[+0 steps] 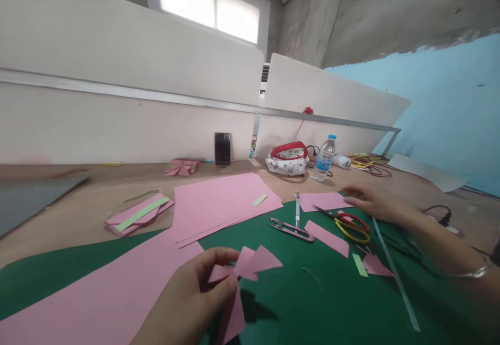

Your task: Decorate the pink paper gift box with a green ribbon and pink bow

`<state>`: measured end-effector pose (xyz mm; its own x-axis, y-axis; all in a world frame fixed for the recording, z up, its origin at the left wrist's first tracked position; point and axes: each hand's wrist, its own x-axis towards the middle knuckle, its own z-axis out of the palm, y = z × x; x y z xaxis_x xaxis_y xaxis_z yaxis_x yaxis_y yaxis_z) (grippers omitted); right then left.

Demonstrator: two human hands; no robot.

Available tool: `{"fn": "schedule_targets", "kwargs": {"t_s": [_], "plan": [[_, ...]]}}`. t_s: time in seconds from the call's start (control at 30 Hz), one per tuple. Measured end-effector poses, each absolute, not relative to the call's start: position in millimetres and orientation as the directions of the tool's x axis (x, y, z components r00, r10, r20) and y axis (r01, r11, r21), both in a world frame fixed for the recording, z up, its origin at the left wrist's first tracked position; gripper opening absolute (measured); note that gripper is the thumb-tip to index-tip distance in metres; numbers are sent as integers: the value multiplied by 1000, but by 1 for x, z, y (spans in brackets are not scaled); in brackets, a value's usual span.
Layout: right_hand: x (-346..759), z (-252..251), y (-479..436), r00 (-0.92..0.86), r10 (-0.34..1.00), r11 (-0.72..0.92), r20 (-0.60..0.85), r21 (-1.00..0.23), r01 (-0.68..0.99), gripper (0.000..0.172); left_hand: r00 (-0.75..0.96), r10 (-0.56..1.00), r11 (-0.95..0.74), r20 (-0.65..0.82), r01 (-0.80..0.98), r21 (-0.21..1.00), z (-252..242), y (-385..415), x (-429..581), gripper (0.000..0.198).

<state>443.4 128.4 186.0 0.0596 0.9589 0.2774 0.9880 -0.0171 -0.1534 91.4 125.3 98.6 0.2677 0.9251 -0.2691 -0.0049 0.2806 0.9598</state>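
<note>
The left hand (197, 295) pinches a pink bow (247, 264) at its narrow middle, thumb and fingers closed on it. The bow is just above the green mat (300, 316), its loops fanning out to the right of that hand and a tail hanging below the thumb.

The right hand (365, 203) reaches out well to the right and beyond, blurred, its fingers loosely curled at the right end of a pink card (320, 201); I cannot tell whether they hold anything. A bangle (482, 268) circles that wrist.

Just to the near left of the right hand lie scissors (353, 229) with red and yellow handles, blades pointing away to the left. Nearer than the scissors are a green slip (360, 265) and a pink scrap (375, 265), with a long clear strip (395, 277) running from beneath the right wrist toward the person. Between the two hands are a pink strip (328, 237), metal snips (292, 229) and a thin wire (313, 278).

Beyond the left hand is a stack of pink sheets (219, 207); a large pink sheet (86, 293) spreads to its left. Farther out from the left hand stands a phone (222, 149). Beyond the right hand and to its left are a pouch (288, 163) and an upright water bottle (323, 162).
</note>
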Motion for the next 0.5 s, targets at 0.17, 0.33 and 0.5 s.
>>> {"fn": "schedule_targets", "kwargs": {"t_s": [0.17, 0.33, 0.5], "plan": [[310, 179, 111, -256, 963, 260, 81, -522, 813, 24, 261, 933, 248, -247, 28, 968, 103, 121, 92, 42], [262, 153, 102, -239, 970, 220, 40, -559, 799, 24, 232, 958, 163, -170, 51, 985, 109, 117, 90, 31], [262, 144, 98, -158, 987, 110, -14, -657, 746, 19, 221, 962, 168, -163, -2, 986, 106, 117, 92, 31]]}}
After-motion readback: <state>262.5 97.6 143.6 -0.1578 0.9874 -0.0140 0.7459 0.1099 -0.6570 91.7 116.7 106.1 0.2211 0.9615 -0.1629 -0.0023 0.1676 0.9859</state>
